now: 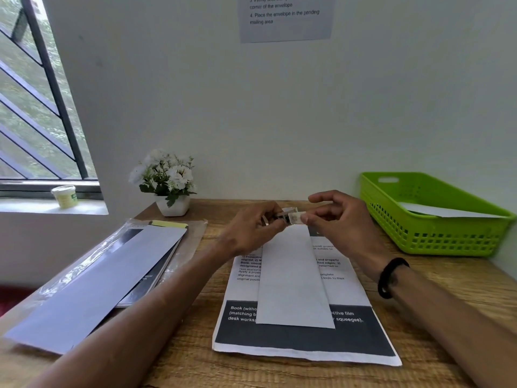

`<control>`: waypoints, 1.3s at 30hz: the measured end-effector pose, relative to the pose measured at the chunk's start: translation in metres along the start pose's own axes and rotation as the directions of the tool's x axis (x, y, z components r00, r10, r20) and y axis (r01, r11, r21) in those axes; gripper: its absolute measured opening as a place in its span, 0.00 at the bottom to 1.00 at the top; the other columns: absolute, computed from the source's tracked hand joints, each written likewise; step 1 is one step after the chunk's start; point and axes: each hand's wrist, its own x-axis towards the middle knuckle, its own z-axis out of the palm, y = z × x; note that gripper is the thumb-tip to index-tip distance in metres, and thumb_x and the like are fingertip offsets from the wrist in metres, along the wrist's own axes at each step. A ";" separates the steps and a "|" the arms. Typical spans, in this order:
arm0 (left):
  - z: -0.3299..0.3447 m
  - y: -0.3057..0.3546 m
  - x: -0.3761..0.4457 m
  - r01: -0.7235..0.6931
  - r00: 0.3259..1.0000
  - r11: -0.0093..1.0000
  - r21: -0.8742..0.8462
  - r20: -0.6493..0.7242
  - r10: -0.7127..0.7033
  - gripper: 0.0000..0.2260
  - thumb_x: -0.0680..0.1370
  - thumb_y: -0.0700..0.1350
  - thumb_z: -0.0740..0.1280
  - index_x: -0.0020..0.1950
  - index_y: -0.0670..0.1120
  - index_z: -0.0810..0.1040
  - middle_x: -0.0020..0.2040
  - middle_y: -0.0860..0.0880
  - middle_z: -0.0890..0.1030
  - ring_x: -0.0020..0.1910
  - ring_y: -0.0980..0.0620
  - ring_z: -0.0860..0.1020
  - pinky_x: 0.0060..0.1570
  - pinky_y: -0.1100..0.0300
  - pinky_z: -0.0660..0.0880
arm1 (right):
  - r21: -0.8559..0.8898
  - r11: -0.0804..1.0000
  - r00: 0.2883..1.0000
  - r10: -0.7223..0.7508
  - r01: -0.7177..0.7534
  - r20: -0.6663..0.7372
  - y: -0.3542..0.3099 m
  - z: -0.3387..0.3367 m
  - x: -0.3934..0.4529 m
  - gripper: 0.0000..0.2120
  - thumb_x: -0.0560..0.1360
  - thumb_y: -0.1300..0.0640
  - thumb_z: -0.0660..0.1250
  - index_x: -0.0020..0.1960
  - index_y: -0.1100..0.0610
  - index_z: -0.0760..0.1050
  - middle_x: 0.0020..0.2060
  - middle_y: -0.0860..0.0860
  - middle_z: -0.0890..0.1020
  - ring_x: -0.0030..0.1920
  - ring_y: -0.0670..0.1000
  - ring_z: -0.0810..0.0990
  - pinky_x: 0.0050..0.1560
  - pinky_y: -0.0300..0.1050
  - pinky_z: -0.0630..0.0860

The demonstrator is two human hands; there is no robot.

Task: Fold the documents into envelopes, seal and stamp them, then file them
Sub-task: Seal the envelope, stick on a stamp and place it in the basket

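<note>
A long white envelope (293, 281) lies lengthwise on a stack of printed documents (305, 343) in the middle of the wooden desk. Above its far end, my left hand (249, 228) and my right hand (335, 222) meet around a small strip of stamps (291, 217). My left fingers pinch one end of the strip. The thumb and fingers of my right hand pinch the other end. A black band sits on my right wrist.
A green plastic basket (436, 239) with a white envelope inside stands at the right by the wall. Spare envelopes and a plastic sleeve (92, 281) lie at the left. A potted white flower (167, 183) stands at the back. A small jar (65, 196) sits on the window sill.
</note>
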 end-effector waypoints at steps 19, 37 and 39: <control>-0.034 -0.036 -0.007 0.403 0.910 0.822 0.402 -0.268 -0.316 0.15 0.80 0.56 0.68 0.63 0.52 0.78 0.56 0.49 0.84 0.53 0.44 0.82 0.47 0.49 0.79 | 0.312 0.895 0.944 0.328 -0.317 0.018 0.003 -0.007 0.005 0.12 0.75 0.65 0.75 0.57 0.64 0.80 0.45 0.60 0.88 0.42 0.55 0.84 0.45 0.49 0.82; 0.025 0.010 -0.008 0.003 0.998 0.951 0.309 0.054 -0.020 0.20 0.79 0.64 0.66 0.55 0.49 0.86 0.45 0.52 0.83 0.43 0.54 0.80 0.42 0.57 0.75 | -0.547 0.836 0.998 -0.012 0.043 0.060 0.029 -0.005 0.003 0.06 0.76 0.55 0.73 0.52 0.51 0.80 0.44 0.44 0.83 0.42 0.39 0.80 0.39 0.31 0.69; 0.033 0.009 -0.011 0.057 0.998 0.949 0.310 -0.018 -0.055 0.21 0.77 0.67 0.66 0.54 0.51 0.85 0.44 0.53 0.82 0.42 0.54 0.79 0.39 0.58 0.72 | -0.558 0.826 0.995 -0.044 0.087 0.091 0.034 -0.002 0.002 0.04 0.76 0.54 0.73 0.50 0.51 0.80 0.43 0.44 0.82 0.42 0.40 0.80 0.41 0.34 0.72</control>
